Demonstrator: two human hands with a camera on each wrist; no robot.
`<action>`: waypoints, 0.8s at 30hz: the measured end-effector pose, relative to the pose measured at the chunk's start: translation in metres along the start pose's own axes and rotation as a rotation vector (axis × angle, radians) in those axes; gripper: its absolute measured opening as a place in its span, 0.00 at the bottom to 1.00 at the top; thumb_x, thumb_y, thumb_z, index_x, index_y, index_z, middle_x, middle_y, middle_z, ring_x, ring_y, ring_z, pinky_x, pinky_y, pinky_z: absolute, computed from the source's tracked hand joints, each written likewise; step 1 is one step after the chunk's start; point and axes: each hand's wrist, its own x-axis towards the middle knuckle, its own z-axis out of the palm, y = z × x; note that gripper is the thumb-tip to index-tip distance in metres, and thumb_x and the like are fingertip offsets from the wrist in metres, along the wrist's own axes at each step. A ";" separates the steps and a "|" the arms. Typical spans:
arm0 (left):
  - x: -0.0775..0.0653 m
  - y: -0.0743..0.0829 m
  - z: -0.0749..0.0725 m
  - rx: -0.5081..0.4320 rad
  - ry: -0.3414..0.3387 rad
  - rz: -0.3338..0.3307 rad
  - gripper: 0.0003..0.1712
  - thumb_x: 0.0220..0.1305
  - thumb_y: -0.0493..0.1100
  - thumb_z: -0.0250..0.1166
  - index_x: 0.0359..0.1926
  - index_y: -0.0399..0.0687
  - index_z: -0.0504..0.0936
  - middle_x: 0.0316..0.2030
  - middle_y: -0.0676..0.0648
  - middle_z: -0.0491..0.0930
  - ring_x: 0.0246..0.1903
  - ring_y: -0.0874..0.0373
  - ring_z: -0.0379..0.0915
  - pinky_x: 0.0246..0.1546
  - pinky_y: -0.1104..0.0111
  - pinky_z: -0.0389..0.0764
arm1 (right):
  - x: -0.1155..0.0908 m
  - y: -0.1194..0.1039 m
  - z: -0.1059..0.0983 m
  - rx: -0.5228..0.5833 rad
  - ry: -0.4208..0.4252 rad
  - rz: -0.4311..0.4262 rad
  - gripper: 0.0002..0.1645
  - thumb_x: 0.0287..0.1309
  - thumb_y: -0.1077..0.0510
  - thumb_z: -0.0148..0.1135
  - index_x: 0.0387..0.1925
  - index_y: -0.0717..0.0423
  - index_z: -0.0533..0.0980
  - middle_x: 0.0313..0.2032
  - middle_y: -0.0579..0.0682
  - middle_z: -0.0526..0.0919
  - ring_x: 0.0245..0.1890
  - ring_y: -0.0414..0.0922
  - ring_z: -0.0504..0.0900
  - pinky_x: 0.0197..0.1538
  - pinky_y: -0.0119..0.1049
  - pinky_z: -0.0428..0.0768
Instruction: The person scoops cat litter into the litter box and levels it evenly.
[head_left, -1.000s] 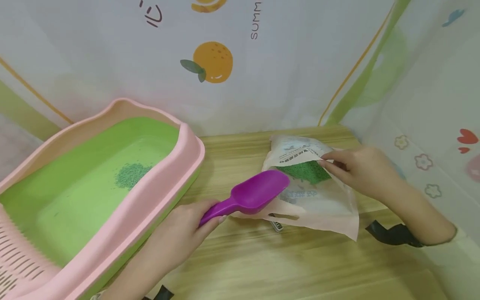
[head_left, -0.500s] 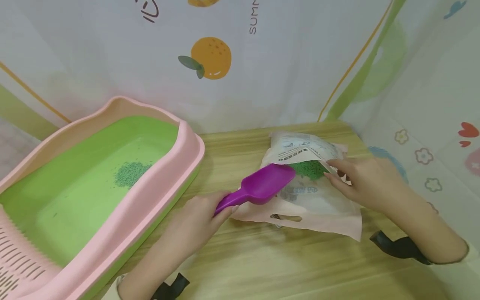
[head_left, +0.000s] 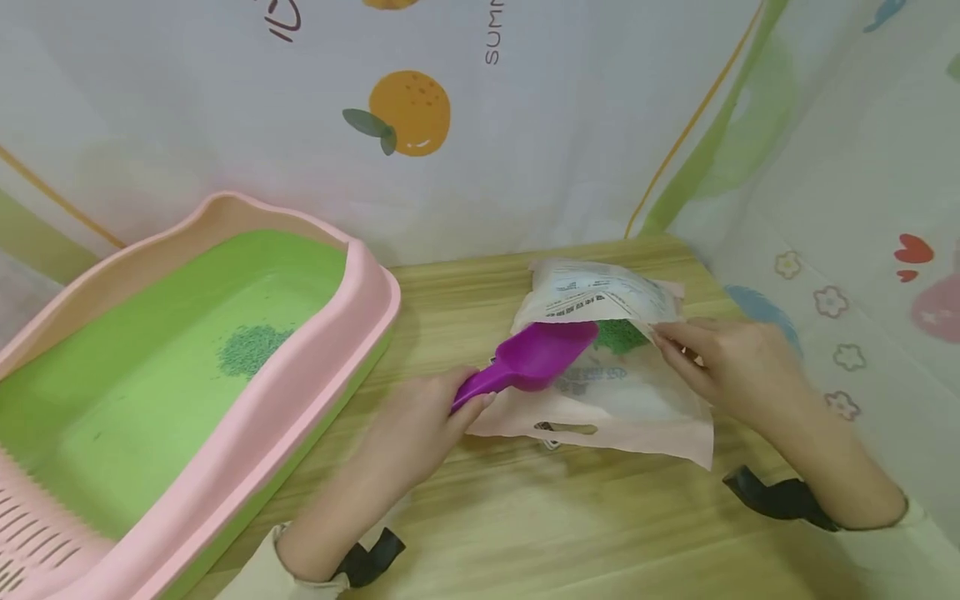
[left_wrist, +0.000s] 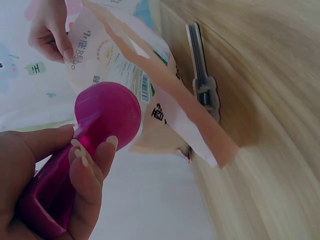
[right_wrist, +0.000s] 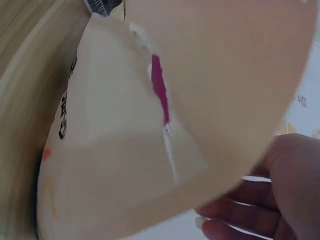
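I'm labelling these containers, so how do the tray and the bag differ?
The tray is pink and green; the bag is pale with printing. The tray looks larger than the bag. The tray is open-topped; the bag's opening is held by the right hand. Both contain green granules.

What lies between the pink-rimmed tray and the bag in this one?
In the head view, the left hand crosses that gap, gripping a purple scoop whose bowl is at the bag's opening; wooden tabletop shows beyond the hand.
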 end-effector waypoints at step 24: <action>0.022 0.008 0.007 -0.032 0.016 0.018 0.15 0.72 0.52 0.63 0.48 0.47 0.83 0.22 0.52 0.74 0.19 0.61 0.66 0.20 0.69 0.70 | -0.056 -0.033 0.008 -0.091 0.143 0.305 0.33 0.77 0.41 0.43 0.46 0.61 0.86 0.30 0.63 0.88 0.15 0.58 0.83 0.11 0.33 0.53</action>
